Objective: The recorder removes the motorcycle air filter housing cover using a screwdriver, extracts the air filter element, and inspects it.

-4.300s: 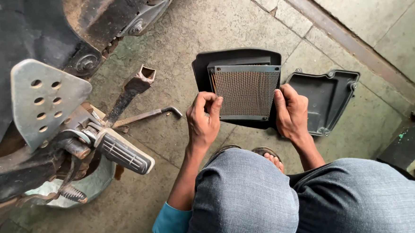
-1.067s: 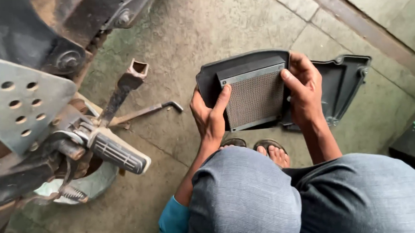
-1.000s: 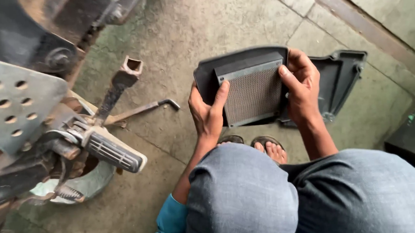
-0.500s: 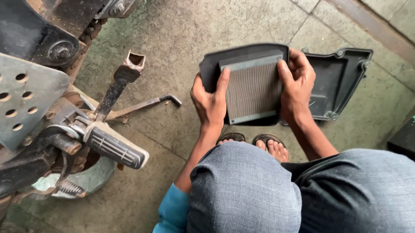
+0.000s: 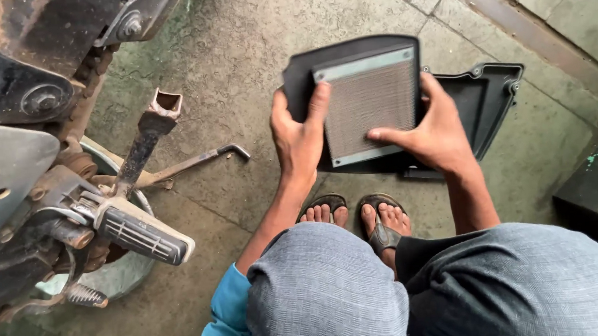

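The biggest thing here is the concrete floor [image 5: 253, 75], grey and a bit green with dirt. On the left side stands part of a motorbike [image 5: 25, 155], with its footrest [image 5: 142, 234] sticking out and a thin metal lever [image 5: 196, 160] lying low by the floor. A dark plastic cover [image 5: 490, 100] lies flat on the floor at the right.

The person squats, knees up, with both feet in sandals [image 5: 353, 216] on the floor.

Held up just above the floor, in front of the feet, is the air filter [image 5: 370, 103]. It is a dark plastic frame with a flat square of fine grey mesh in the middle. It partly hides the dark cover behind it.

The left hand [image 5: 301, 137] is curled shut on the left edge of the filter, with the thumb lying over the front of the mesh edge. The right hand [image 5: 437, 130] grips the right edge, fingers behind, with one finger [image 5: 386, 135] stretched across the mesh face.

It looks like the step in hand is looking over the filter, turning it and feeling the mesh for dirt. Any next move with it calls for a firm hold with both hands on the frame, not on the soft mesh, so that the mesh does not get dented, and for keeping the filter off the gritty floor.
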